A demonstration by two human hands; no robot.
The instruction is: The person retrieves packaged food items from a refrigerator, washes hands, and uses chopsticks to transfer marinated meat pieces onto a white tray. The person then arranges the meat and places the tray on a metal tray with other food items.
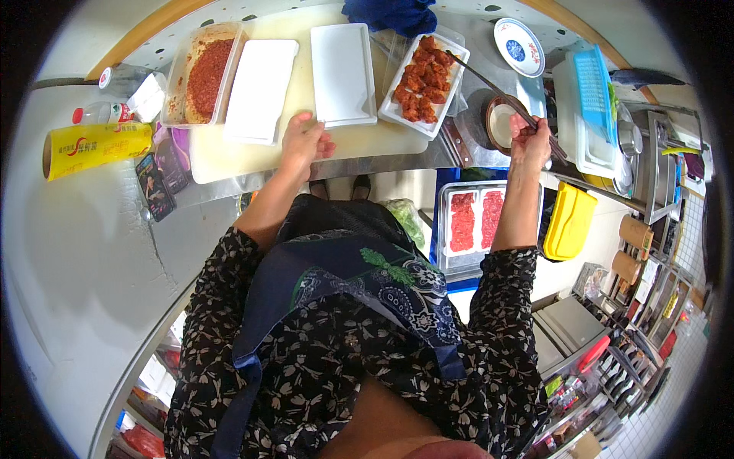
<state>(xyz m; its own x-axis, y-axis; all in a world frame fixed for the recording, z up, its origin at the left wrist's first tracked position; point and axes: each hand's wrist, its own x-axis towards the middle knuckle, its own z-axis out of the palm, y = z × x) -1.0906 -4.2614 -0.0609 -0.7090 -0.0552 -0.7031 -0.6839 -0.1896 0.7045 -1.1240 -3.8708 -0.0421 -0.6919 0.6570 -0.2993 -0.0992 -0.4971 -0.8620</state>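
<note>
My right hand (528, 140) grips a pair of long dark chopsticks (487, 83). Their tips reach the upper right part of a white tray (430, 131) that holds red marinated meat pieces (423, 80). By the near left corner of a bare white tray (343, 72) is my left hand (307, 142), fingers apart; whether it touches that corner I cannot tell. Another white tray or lid (261, 86) lies to its left. Farther left, a clear plastic container (172, 106) holds red minced or marinated food (211, 80). These lie on or over a pale cutting board (367, 143).
Below my right forearm, a bin (441, 267) holds trays of red meat (462, 221). A brown-rimmed bowl (503, 123), patterned plate (519, 49) and blue basket (593, 92) are at right. A yellow wrap roll (94, 150), bottle (100, 113) and phone (155, 186) lie left. A blue cloth (393, 14) lies behind.
</note>
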